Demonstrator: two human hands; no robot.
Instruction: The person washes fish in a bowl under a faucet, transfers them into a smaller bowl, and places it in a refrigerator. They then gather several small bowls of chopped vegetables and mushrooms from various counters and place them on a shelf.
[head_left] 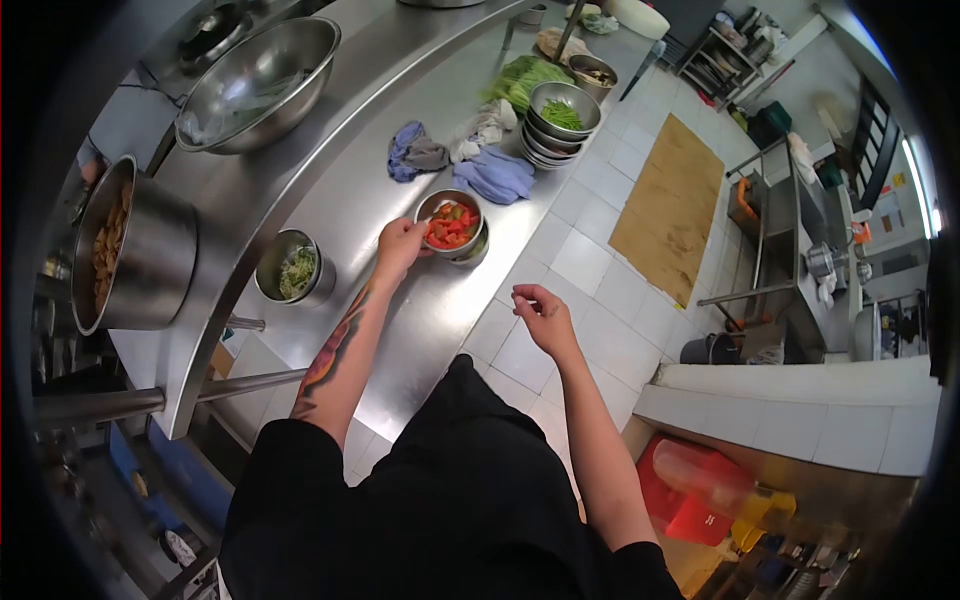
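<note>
Your left hand (402, 243) rests on the near rim of the small steel bowl of chopped tomato (452, 224), fingers curled over the edge and into the red pieces, so it is closed loosely on the bowl's rim; the bowl sits on the steel counter (340, 200), about mid-way along its curved front edge; your right hand (541, 312) hangs off the counter over the white tiled floor (590, 270), holding nothing you can see, fingers bent inward with the tips pinched close together. Just to the left of the tomato bowl stands another small steel bowl with shredded green and white vegetable (296, 268); behind the tomato bowl lie crumpled blue and grey cloths (470, 165); farther along is a stack of steel bowls with green beans on top (562, 118), with leafy greens (525, 78) beside it. On the raised shelf sit a large empty mixing bowl (258, 82) and a deep pot of pale brown pieces (130, 245); a brown mat (668, 205) lies on the floor.
</note>
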